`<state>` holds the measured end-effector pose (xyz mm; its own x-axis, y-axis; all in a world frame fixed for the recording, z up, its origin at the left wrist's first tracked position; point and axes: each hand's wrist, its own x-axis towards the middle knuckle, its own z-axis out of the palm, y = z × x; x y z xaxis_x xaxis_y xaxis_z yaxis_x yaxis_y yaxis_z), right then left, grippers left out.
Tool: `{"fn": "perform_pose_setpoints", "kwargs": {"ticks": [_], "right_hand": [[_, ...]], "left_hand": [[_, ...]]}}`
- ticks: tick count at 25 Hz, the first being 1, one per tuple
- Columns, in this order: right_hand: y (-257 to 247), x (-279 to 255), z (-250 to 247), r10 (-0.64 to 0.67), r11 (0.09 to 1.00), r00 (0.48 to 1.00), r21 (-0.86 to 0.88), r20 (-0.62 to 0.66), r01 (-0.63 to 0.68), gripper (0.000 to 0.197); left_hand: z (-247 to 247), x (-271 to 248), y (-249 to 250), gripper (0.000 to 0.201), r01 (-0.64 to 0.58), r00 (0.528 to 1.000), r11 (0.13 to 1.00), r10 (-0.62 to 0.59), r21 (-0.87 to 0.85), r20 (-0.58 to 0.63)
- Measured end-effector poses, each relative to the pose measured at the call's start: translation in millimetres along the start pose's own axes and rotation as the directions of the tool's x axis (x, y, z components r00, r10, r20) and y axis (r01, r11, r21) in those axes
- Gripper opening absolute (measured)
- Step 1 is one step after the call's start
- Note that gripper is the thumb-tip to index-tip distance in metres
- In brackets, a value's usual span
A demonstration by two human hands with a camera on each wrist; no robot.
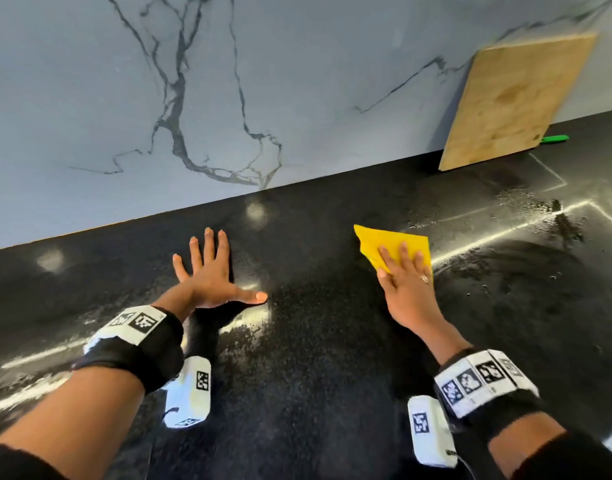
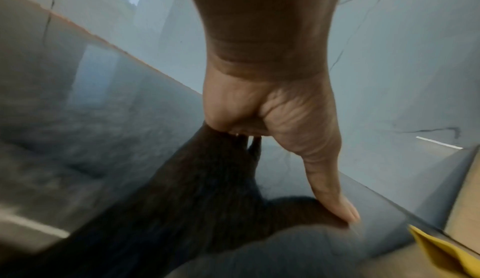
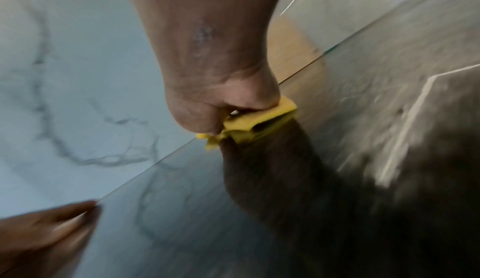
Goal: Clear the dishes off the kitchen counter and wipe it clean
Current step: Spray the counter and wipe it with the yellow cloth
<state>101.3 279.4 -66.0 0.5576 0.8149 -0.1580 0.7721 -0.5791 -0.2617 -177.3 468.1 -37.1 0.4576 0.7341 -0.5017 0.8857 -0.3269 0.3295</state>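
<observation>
A folded yellow cloth [image 1: 384,244] lies flat on the black speckled counter [image 1: 315,341]. My right hand [image 1: 406,271] presses down on it with straight fingers. The right wrist view shows the heel of that hand on the cloth [image 3: 249,126], which bunches underneath. My left hand [image 1: 211,275] lies flat on the bare counter to the left, fingers spread and thumb pointing right; it holds nothing. In the left wrist view the left hand [image 2: 280,118] rests on the glossy counter, and a corner of the cloth [image 2: 446,255] shows at the lower right.
A wooden cutting board [image 1: 512,102] leans against the grey marble backsplash [image 1: 193,98] at the back right, with a green object [image 1: 554,138] lying behind its base. Wet streaks [image 1: 526,216] glisten on the counter to the right of the cloth.
</observation>
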Motion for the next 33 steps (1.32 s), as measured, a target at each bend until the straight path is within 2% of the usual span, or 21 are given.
{"fn": "perform_pose_setpoints", "kwargs": {"ticks": [2,4,6,9,11,13,14,16,17,18,19,20,22,23,24,25,27,29,30,31,33], "right_hand": [[-26.5,-20.5,12.1,0.024,1.0,1.0,-0.014,-0.001,-0.024,0.055],[-85.9,-31.3,31.3,-0.131,0.991,0.991,-0.03,0.03,0.132,0.055],[-143.8,-4.3,38.9,-0.209,0.978,0.977,0.019,0.044,0.208,0.053],[-228.4,65.3,42.2,-0.117,0.988,0.986,0.115,0.121,0.103,0.053],[-287.3,68.5,58.8,-0.221,0.975,0.953,0.079,0.206,0.209,0.051],[-336.0,26.4,78.7,-0.512,0.853,0.817,0.044,0.266,0.52,0.049],[-351.1,-5.9,86.7,-0.657,0.728,0.685,0.028,0.317,0.685,0.049],[-336.7,-57.9,89.4,-0.831,0.409,0.341,0.068,0.44,0.91,0.048],[-315.2,-67.1,83.3,-0.854,0.315,0.225,0.124,0.468,0.941,0.047],[-289.8,-61.6,73.3,-0.874,0.27,0.167,0.169,0.457,0.948,0.048],[-263.0,-45.2,64.1,-0.875,0.286,0.184,0.172,0.447,0.943,0.053],[-236.3,-23.0,55.4,-0.858,0.375,0.285,0.144,0.427,0.916,0.062],[-186.1,30.2,36.7,-0.69,0.704,0.662,0.058,0.293,0.708,0.077],[-170.4,47.2,27.3,-0.508,0.856,0.826,0.029,0.243,0.517,0.073],[-164.7,53.0,23.2,-0.333,0.941,0.912,0.022,0.24,0.338,0.065],[-171.2,45.5,25.0,-0.248,0.967,0.935,0.014,0.255,0.253,0.06],[-191.2,3.0,42.7,-0.329,0.931,0.894,-0.055,0.304,0.361,0.061],[-196.3,-57.5,56.6,-0.582,0.779,0.741,-0.032,0.335,0.627,0.061],[-185.9,-81.3,59.3,-0.671,0.692,0.648,-0.008,0.362,0.721,0.06],[-169.6,-94.2,54.9,-0.719,0.64,0.593,0.012,0.363,0.768,0.058],[-120.3,-94.3,36.3,-0.732,0.639,0.596,0.03,0.33,0.768,0.054]], "left_hand": [[10.3,-8.5,-8.8,0.153,-0.069,0.992,0.997,0.064,-0.039,-0.105],[19.5,-25.4,-32.3,0.137,-0.078,0.979,0.996,0.068,-0.045,-0.195],[20.6,-50.5,-66.2,0.115,0.014,0.96,1.0,-0.021,-0.027,-0.28],[14.1,-83.6,-121.2,0.1,0.154,0.911,0.981,-0.189,-0.121,-0.366],[13.0,-103.2,-149.7,0.09,0.171,0.874,0.953,-0.265,-0.251,-0.409],[11.3,-115.0,-166.8,0.082,0.122,0.819,0.908,-0.32,-0.4,-0.477],[6.5,-119.6,-172.4,0.083,0.103,0.784,0.874,-0.365,-0.474,-0.502],[-1.8,-119.7,-175.4,0.089,0.085,0.755,0.816,-0.427,-0.572,-0.497],[-4.7,-118.3,-175.2,0.09,0.093,0.764,0.817,-0.425,-0.569,-0.485],[-6.3,-117.4,-174.2,0.089,0.09,0.782,0.837,-0.395,-0.54,-0.483],[-6.8,-116.1,-171.4,0.087,0.077,0.8,0.866,-0.35,-0.494,-0.487],[-6.7,-113.8,-166.5,0.086,0.064,0.817,0.893,-0.303,-0.445,-0.49],[-4.1,-107.2,-153.3,0.085,0.037,0.856,0.929,-0.219,-0.367,-0.469],[-2.6,-103.2,-145.5,0.085,0.015,0.875,0.935,-0.184,-0.353,-0.449],[-1.8,-97.7,-136.4,0.086,-0.01,0.888,0.935,-0.155,-0.355,-0.433],[-2.2,-91.0,-128.3,0.09,-0.029,0.895,0.927,-0.143,-0.375,-0.423],[-4.6,-76.9,-106.9,0.099,-0.057,0.909,0.904,-0.129,-0.424,-0.396],[-2.8,-62.8,-78.0,0.092,-0.102,0.927,0.904,-0.065,-0.415,-0.369],[-1.1,-56.8,-62.1,0.085,-0.134,0.934,0.91,-0.016,-0.392,-0.356],[0.9,-51.6,-45.7,0.082,-0.174,0.939,0.916,0.043,-0.362,-0.343],[7.3,-43.8,-16.6,0.079,-0.241,0.941,0.924,0.147,-0.296,-0.305]]}}
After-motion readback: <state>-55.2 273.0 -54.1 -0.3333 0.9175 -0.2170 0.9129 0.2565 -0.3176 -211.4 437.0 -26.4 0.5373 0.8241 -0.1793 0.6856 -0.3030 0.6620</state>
